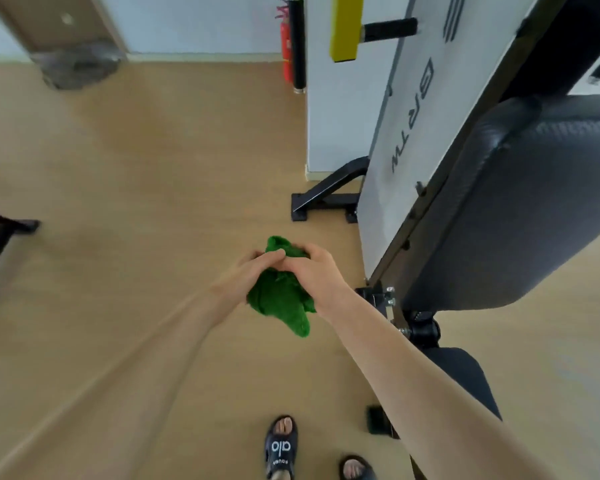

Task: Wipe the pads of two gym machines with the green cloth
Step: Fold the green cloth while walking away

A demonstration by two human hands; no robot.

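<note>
While standing on the wooden floor (125, 188) in dark slides (280, 446), bunching the green cloth (278, 299) between both hands out in front, the left hand (243, 275) curling fingers over its top edge and the right hand (312, 271) gripping it from the other side. Hanging in mid-air, just left of the machine's black pad (520, 202), not touching it.

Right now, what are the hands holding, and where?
Both hands, left hand and right hand, grip the bunched green cloth around its upper part; its lower end hangs free.
</note>
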